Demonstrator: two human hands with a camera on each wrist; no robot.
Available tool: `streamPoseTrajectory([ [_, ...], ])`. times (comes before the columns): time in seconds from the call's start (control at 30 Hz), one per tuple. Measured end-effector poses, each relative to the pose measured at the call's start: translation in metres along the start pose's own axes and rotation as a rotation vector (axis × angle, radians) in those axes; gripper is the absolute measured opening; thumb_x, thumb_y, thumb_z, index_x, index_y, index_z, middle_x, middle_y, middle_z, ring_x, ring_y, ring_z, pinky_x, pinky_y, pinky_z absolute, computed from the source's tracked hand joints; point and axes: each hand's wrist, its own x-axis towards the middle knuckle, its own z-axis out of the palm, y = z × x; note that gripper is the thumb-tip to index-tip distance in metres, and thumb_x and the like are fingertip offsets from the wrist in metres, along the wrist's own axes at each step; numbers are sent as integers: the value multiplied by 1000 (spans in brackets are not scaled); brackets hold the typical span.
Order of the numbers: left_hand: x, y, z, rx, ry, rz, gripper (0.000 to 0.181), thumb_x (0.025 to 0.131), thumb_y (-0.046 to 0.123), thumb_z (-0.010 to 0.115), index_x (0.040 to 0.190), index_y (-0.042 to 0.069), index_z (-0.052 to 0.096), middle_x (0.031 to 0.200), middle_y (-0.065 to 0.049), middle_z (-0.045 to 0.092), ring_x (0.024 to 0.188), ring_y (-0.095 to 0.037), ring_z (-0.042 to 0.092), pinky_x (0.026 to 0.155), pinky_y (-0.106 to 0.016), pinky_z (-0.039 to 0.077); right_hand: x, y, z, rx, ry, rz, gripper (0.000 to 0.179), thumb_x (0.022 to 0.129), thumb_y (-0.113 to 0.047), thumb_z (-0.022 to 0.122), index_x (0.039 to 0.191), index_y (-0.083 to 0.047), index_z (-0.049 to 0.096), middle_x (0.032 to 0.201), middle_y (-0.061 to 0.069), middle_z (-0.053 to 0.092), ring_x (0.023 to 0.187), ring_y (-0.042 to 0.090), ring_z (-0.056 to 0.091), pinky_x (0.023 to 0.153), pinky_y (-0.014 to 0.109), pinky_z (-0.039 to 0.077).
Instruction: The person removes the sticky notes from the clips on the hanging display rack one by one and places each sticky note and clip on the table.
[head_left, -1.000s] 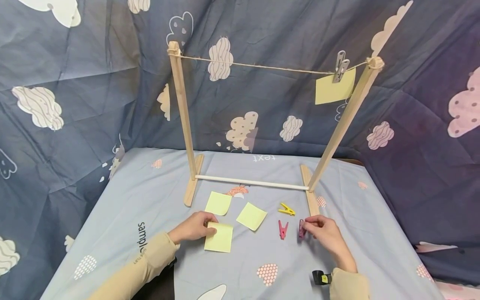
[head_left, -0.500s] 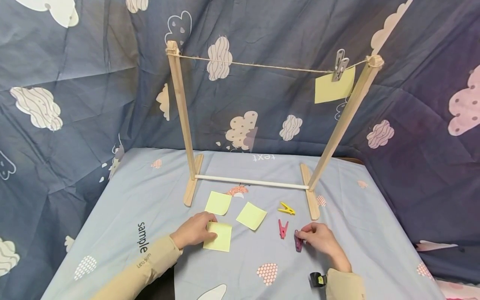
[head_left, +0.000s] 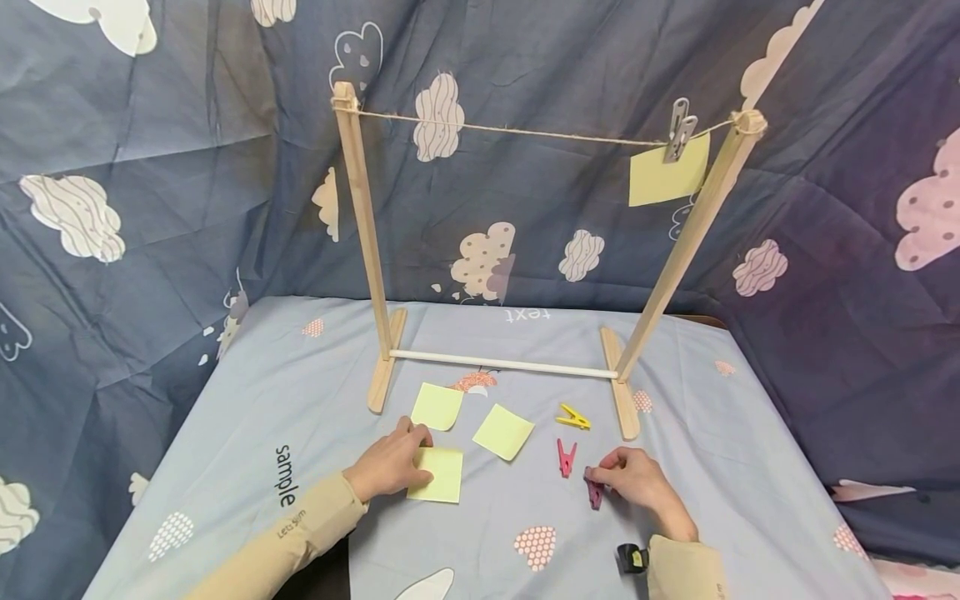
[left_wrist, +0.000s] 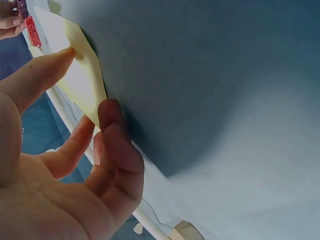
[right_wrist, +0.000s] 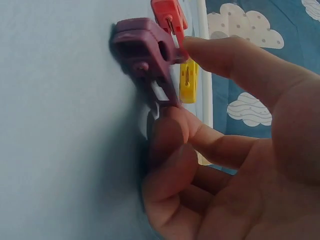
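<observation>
My left hand (head_left: 388, 462) holds the near yellow sticky note (head_left: 446, 477) by its left side, low over the cloth. In the left wrist view the thumb lies on the face of that note and the other fingers are at its edge. My right hand (head_left: 643, 485) pinches a purple clothespin (right_wrist: 142, 47) between thumb and fingers, close over the cloth. Just left of it lie a pink clothespin (head_left: 566, 458) and a yellow clothespin (head_left: 573, 417). Two more sticky notes, one on the left (head_left: 437, 406) and one on the right (head_left: 503, 432), lie farther back.
Behind the notes stands a wooden frame (head_left: 363, 225) with a white crossbar (head_left: 502, 364) low down and a twine line (head_left: 517, 132) across its top. A metal clip (head_left: 680, 133) holds a yellow note (head_left: 667, 177) on the line at the right. A patterned curtain hangs behind.
My right hand has drawn the purple clothespin toward me and slightly left, and its tilt has changed. The left hand's fingers have shifted a little at the near note's top edge.
</observation>
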Motion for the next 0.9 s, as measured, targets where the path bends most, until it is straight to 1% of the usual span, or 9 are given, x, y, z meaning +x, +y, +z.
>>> streamPoseTrajectory([
  [0.27, 2, -1, 2, -5, 5, -19, 37, 73, 15, 80, 98, 9, 54, 91, -7, 43, 61, -18, 46, 56, -29, 37, 0, 1, -1, 5, 21, -7, 35, 78, -33, 77, 86, -2, 62, 68, 3, 57, 62, 14, 52, 56, 28, 39],
  [0.4, 2, -2, 1, -5, -1, -18, 35, 73, 16, 79, 96, 9, 53, 88, -6, 42, 59, -17, 43, 54, -28, 35, 0, 2, -3, 16, 24, -15, 33, 80, -34, 76, 85, -3, 63, 67, 2, 58, 61, 13, 51, 55, 27, 38],
  [0.47, 2, -2, -1, 2, -7, -11, 34, 74, 17, 79, 94, 9, 53, 87, -5, 41, 58, -16, 42, 53, -27, 34, -1, 3, -8, 32, 30, -30, 33, 82, -34, 74, 87, -3, 64, 67, 3, 59, 60, 13, 51, 55, 27, 39],
  [0.6, 3, -1, -9, 17, -38, 1, 29, 76, 21, 78, 91, 10, 55, 86, -4, 42, 61, -15, 41, 55, -26, 35, -4, -1, -26, 99, 48, -43, 36, 86, -36, 71, 95, -1, 65, 70, 5, 61, 60, 13, 53, 55, 27, 42],
  [0.73, 6, 2, -25, 46, -67, 36, 23, 81, 23, 76, 89, 10, 59, 85, -6, 48, 69, -15, 43, 60, -29, 38, -5, -11, -53, 145, 91, -78, 40, 89, -37, 68, 103, 0, 64, 73, 3, 61, 63, 10, 54, 57, 26, 45],
  [0.8, 8, 3, -34, 61, -62, 56, 20, 84, 23, 73, 89, 9, 60, 85, -6, 51, 73, -15, 44, 63, -30, 39, -5, -17, -67, 140, 123, -115, 42, 90, -38, 66, 106, 1, 63, 74, 0, 60, 64, 9, 55, 58, 25, 46],
  [0.9, 13, 7, -50, 71, -34, 75, 16, 87, 23, 69, 88, 9, 61, 84, -5, 54, 75, -14, 46, 66, -30, 40, -7, -28, -88, 124, 178, -172, 41, 92, -37, 64, 109, 1, 63, 76, -3, 60, 66, 9, 56, 58, 25, 46],
])
